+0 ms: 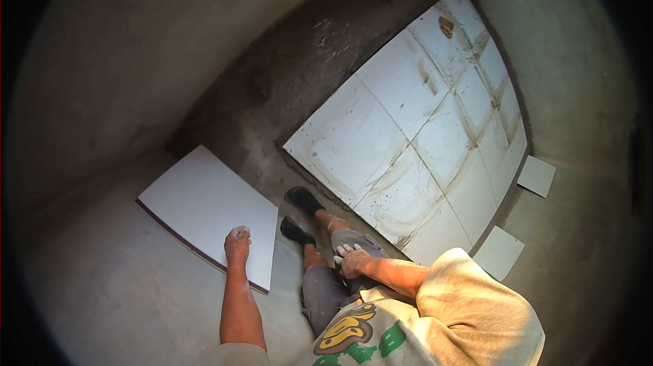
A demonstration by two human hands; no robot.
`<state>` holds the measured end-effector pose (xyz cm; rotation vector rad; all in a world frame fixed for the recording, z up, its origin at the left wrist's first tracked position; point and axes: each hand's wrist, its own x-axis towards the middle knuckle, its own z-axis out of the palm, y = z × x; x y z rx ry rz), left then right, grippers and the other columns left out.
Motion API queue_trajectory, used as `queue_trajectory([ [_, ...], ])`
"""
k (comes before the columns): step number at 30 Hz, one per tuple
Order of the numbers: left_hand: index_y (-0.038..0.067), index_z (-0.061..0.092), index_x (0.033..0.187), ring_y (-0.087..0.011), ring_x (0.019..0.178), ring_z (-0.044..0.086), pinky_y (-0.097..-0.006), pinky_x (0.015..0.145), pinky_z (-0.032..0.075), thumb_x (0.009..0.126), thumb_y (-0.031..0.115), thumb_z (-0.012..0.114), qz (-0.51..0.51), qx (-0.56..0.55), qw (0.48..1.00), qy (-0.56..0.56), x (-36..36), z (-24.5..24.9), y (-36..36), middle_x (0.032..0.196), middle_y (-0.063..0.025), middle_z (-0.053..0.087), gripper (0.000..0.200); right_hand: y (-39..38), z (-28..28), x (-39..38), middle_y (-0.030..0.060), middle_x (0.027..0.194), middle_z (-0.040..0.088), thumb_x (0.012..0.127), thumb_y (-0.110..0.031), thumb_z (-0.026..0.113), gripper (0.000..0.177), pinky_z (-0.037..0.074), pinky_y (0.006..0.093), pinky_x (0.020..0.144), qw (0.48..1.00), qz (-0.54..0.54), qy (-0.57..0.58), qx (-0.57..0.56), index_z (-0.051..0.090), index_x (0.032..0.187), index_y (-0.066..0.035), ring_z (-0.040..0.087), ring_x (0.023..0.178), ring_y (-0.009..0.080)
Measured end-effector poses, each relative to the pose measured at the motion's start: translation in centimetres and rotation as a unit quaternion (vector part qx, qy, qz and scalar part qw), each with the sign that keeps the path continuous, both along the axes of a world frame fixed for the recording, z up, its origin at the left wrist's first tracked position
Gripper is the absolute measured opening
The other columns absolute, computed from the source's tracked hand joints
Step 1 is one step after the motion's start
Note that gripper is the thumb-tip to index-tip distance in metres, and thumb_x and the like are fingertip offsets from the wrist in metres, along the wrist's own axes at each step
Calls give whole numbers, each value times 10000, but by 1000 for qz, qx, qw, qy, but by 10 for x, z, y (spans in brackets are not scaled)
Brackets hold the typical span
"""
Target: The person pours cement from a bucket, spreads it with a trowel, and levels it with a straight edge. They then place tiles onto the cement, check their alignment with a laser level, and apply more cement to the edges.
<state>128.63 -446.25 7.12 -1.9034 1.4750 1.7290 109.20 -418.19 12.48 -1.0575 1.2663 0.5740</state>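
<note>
My left hand (237,243) is closed in a fist over the lower part of a large white tile (204,196). Its fingers are curled and dusted white; whatever may be inside them is hidden. Beneath that tile's left edge shows a dark, thick border, like more tiles stacked under it. My right hand (350,260) lies on the leg of my grey shorts (326,292), its whitened fingers stretched out and somewhat spread.
Large white tiles (357,135) laid edge to edge cover the floor ahead and right, smeared with mortar. A brownish lump (446,26) lies on the far ones. Two small pale tiles (500,252) (537,176) lean by the right wall. Bare dark floor (252,104) runs along the left.
</note>
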Motion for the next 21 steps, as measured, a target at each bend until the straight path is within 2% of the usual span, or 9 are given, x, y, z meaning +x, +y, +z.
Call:
queue_trajectory([
  [3, -16, 620, 946, -147, 658, 606, -271, 612, 515, 863, 182, 572, 3, -22, 1000, 14, -5, 15, -9, 777, -73, 627, 220, 0, 15, -9, 135, 1479, 229, 865, -373, 451, 562, 153, 508, 1090, 1000, -24, 9, 6, 343, 1380, -175, 200, 1372, 318],
  [5, -5, 620, 914, -133, 613, 596, -262, 582, 493, 865, 186, 573, 3, -21, 1000, 14, -7, 19, -11, 737, -56, 623, 203, -3, 23, -11, 125, 1423, 359, 892, -330, 390, 472, 220, 457, 1082, 998, -54, 36, 17, 453, 1323, -148, 287, 1346, 265],
  [6, -1, 620, 900, -128, 591, 588, -260, 570, 482, 864, 188, 576, 5, -29, 999, 25, -7, 20, -10, 718, -50, 619, 198, -10, 30, -17, 125, 1423, 359, 892, -330, 390, 472, 220, 457, 1082, 997, -60, 47, 2, 453, 1323, -148, 287, 1346, 265],
  [8, 2, 620, 881, -123, 560, 575, -257, 555, 470, 857, 189, 582, 7, -39, 998, 42, -11, 27, -5, 690, -43, 610, 192, -20, 51, -26, 117, 1280, 526, 872, -313, 446, 405, 352, 422, 1005, 1000, -12, -12, 26, 585, 1200, -120, 450, 1238, 247],
  [13, 1, 619, 834, -127, 553, 577, -265, 535, 470, 843, 178, 569, -7, -28, 995, 93, -34, 57, 13, 677, -48, 607, 185, -23, 101, -39, 130, 1191, 582, 838, -352, 507, 388, 428, 424, 915, 998, -63, 30, 1, 647, 1080, -84, 530, 1132, 285],
  [15, 3, 620, 837, -131, 551, 579, -267, 518, 467, 842, 184, 569, -32, -35, 994, 102, -38, 62, 27, 680, -50, 608, 188, -2, 135, -41, 205, 1099, 601, 866, -389, 452, 430, 424, 461, 898, 962, -235, 56, -127, 615, 1089, -61, 553, 1064, 351],
  [16, 6, 621, 840, -134, 549, 581, -268, 501, 465, 842, 190, 568, -47, -38, 993, 97, -34, 66, 35, 683, -52, 609, 191, 8, 133, -40, 215, 1077, 601, 857, -388, 458, 421, 426, 470, 886, 949, -278, 73, -130, 619, 1055, -53, 554, 1034, 375],
  [20, 7, 620, 860, -134, 546, 582, -263, 444, 441, 831, 216, 577, -37, 10, 991, 125, -19, 78, 73, 706, -60, 617, 215, 53, 151, -45, 200, 1103, 598, 844, -364, 466, 428, 423, 463, 904, 925, -308, 141, -173, 577, 1150, -86, 550, 1048, 374],
  [21, 7, 620, 860, -134, 546, 582, -263, 444, 441, 831, 216, 577, -41, 8, 991, 128, -10, 78, 86, 706, -60, 617, 215, 68, 157, -42, 198, 1119, 592, 841, -361, 470, 439, 422, 456, 911, 890, -373, 173, -197, 567, 1170, -86, 546, 1060, 369],
])
